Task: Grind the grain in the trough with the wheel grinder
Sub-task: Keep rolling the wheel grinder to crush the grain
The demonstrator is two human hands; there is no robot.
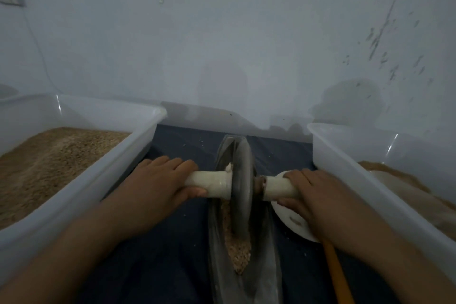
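Gray metal wheel [243, 187] stands on edge in the long narrow trough [267, 261] between two clear plastic tubs. Tan crushed grain [238, 252] lies under it. My left hand [158, 185] and right hand [308, 192] each wrap one pale round handle.
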